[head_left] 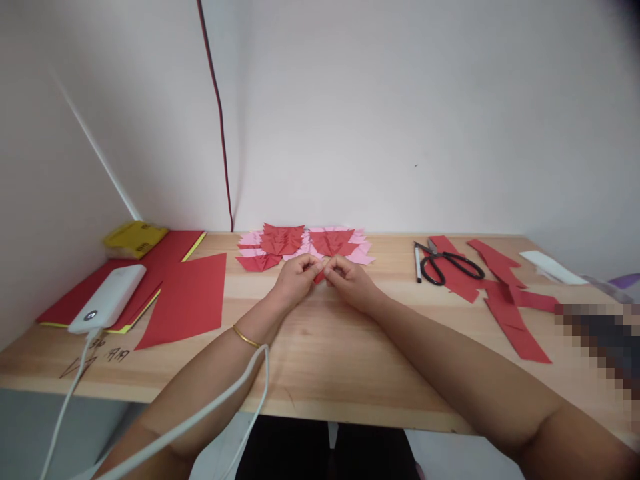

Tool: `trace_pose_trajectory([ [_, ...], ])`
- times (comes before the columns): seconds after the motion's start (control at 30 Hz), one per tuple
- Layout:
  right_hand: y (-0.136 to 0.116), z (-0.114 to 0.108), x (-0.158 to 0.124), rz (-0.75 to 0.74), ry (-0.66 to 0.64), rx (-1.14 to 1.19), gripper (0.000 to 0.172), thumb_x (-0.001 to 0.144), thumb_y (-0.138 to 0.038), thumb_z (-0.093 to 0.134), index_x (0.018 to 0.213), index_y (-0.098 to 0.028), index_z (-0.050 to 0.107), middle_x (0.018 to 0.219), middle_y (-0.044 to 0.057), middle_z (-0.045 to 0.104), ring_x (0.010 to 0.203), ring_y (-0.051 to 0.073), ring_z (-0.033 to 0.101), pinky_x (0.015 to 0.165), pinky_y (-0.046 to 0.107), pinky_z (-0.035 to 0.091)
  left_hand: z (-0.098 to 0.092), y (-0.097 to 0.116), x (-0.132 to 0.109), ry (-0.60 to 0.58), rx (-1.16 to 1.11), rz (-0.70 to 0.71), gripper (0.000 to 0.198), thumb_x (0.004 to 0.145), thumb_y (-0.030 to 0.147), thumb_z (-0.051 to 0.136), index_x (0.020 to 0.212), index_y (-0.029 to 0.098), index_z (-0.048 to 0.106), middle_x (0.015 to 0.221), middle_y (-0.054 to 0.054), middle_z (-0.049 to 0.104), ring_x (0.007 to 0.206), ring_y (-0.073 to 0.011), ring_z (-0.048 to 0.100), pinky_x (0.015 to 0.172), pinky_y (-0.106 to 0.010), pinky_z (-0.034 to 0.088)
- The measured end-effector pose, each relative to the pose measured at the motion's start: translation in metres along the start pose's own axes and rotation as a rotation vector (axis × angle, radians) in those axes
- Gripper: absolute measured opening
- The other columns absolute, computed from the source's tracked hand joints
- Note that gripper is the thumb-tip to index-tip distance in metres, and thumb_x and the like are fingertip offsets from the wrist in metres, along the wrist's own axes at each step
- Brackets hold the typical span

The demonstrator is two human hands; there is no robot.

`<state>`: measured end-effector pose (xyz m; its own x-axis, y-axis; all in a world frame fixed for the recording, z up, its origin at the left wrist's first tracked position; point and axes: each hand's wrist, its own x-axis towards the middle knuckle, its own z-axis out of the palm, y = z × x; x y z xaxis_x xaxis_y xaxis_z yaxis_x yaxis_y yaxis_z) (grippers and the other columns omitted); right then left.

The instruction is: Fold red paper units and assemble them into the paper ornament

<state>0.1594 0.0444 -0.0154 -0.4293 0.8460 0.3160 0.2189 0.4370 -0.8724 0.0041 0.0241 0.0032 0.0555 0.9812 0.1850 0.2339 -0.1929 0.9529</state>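
My left hand (299,277) and my right hand (347,280) meet over the middle of the table, fingertips nearly touching. Between them they pinch a small piece of red paper (319,276), most of it hidden by the fingers. Just behind the hands lie folded red paper pieces (283,239) in stacked rows, mixed with folded pink paper pieces (360,252). A second group of red folded pieces (333,241) sits right behind my fingers, partly covered by them.
Red sheets (187,300) lie at the left beside a white power bank (107,298) with a white cable crossing my left forearm. A yellow packet (135,240) is behind. At right are black-handled scissors (453,260), a pen (418,263) and red paper scraps (517,327).
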Motion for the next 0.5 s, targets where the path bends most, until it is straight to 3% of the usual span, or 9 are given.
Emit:
trace_pose_trajectory([
  [0.23,0.0004,0.0008,-0.0001,0.035,-0.015,0.056,0.017,0.083,-0.034,0.051,0.073,-0.02,0.049,0.067,-0.002,0.053,0.064,0.012,0.048,0.063,0.026,0.039,-0.0013,0.0006,0.0009,0.004,-0.093,-0.034,0.02,0.071,0.031,0.064,0.062,0.014,0.058,0.061,0.0,0.056,0.061,-0.0102,0.048,0.062,-0.023,0.037],
  [0.4,0.0072,0.001,0.0,0.065,0.085,0.149,0.018,0.083,-0.037,0.051,0.077,-0.021,0.048,0.065,-0.003,0.051,0.06,0.012,0.045,0.06,0.026,0.037,0.0008,-0.0035,0.0029,-0.039,-0.374,-0.121,0.028,0.067,0.037,0.069,0.081,0.013,0.063,0.066,0.0,0.057,0.061,-0.0095,0.049,0.062,-0.024,0.039],
  [0.5,0.0084,0.0013,0.0002,0.09,0.118,0.203,0.019,0.083,-0.039,0.051,0.078,-0.02,0.049,0.064,-0.003,0.05,0.06,0.011,0.045,0.06,0.026,0.038,0.0,-0.0057,0.0043,-0.016,-0.359,-0.135,0.025,0.067,0.037,0.068,0.071,0.013,0.06,0.06,0.001,0.052,0.057,-0.0083,0.045,0.058,-0.022,0.036],
])
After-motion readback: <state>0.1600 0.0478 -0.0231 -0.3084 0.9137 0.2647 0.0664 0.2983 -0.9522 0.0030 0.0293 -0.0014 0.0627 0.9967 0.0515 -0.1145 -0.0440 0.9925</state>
